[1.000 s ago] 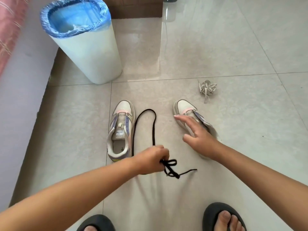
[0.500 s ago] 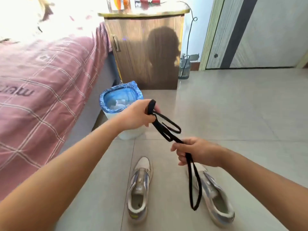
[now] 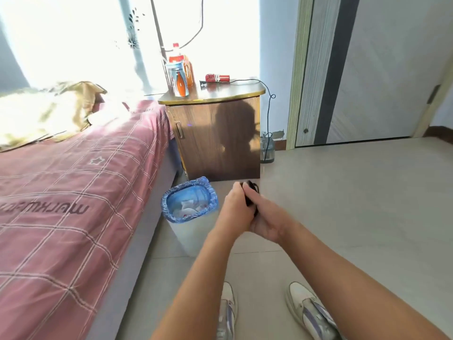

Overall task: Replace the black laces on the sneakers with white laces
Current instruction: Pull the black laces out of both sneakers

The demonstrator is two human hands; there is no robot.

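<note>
A black lace (image 3: 250,195) is bunched up between my two hands, held out in front of me just right of the bin. My left hand (image 3: 235,210) grips the bundle from the left and my right hand (image 3: 266,220) wraps it from the right. Only a small dark part of the lace shows. Two white sneakers with purple stripes lie on the floor at the bottom: the left sneaker (image 3: 226,312) is partly behind my left forearm, and the right sneaker (image 3: 311,312) is partly under my right forearm. White laces are out of view.
A white bin with a blue liner (image 3: 190,212) stands by the bed (image 3: 73,204) on the left. A wooden nightstand (image 3: 215,133) with bottles is behind it, a water jug (image 3: 267,148) beside it. A door (image 3: 367,69) is at the right.
The view tilted up. My hands came together, gathering the hanging black lace into a small bundle, and both moved toward the bin.
</note>
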